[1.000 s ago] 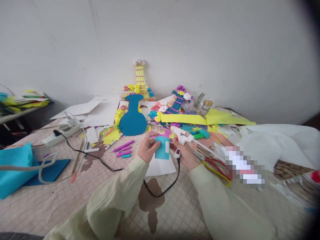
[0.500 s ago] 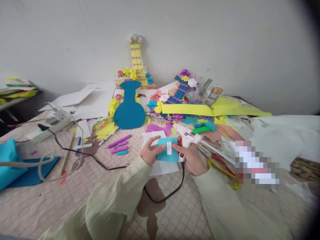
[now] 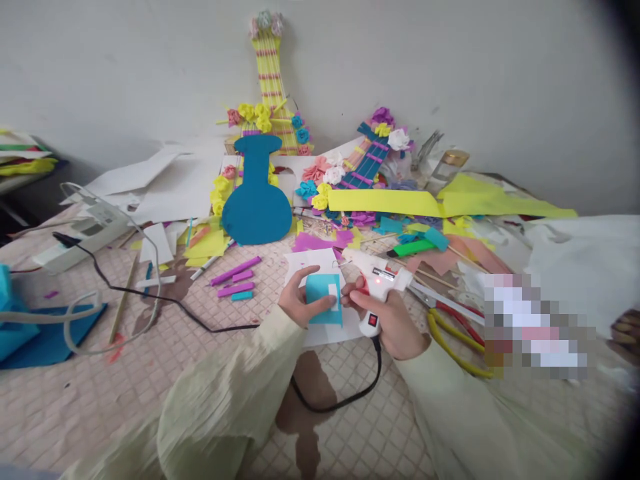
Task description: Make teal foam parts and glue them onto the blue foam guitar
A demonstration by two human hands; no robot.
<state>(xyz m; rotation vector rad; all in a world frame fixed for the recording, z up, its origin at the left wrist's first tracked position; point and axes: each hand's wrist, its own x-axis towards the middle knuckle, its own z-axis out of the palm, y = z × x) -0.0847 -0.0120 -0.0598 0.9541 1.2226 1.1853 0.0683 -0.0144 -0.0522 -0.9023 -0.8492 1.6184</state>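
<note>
Table: the patterned table (image 3: 90, 400) bears everything, with scraps mostly at the far side and the near middle left for the hands.
Yellow paper: the long yellow paper (image 3: 383, 200) lies far right across smaller scraps.
Blue shape: the guitar-like cutout (image 3: 257, 210) stands far, left of centre, apparently leaning on the flowered pieces behind, which would keep it upright.
White paper: the white paper (image 3: 330, 336) lies beneath the work, perhaps to shield the cloth.
Power strip: the power strip (image 3: 83, 240) sits far left; a black cord (image 3: 330, 405) runs from it, passes behind the left sleeve and loops near the middle, giving slack.
Glue gun: the white glue gun (image 3: 377, 283) points far left, its nozzle just beyond the blue piece, probably to keep the hot tip off skin.
Right grip: the right hand (image 3: 400, 327) is wrapped round the gun's handle; whether its fingertips also touch the blue piece, I cannot tell.
Left grip: the left hand (image 3: 297, 303) pinches the light blue piece (image 3: 320, 290) between the hands, above the white paper.
White strip: the small white strip (image 3: 333, 291) lies on that piece, the left thumb on it, seemingly to steady it.
</note>
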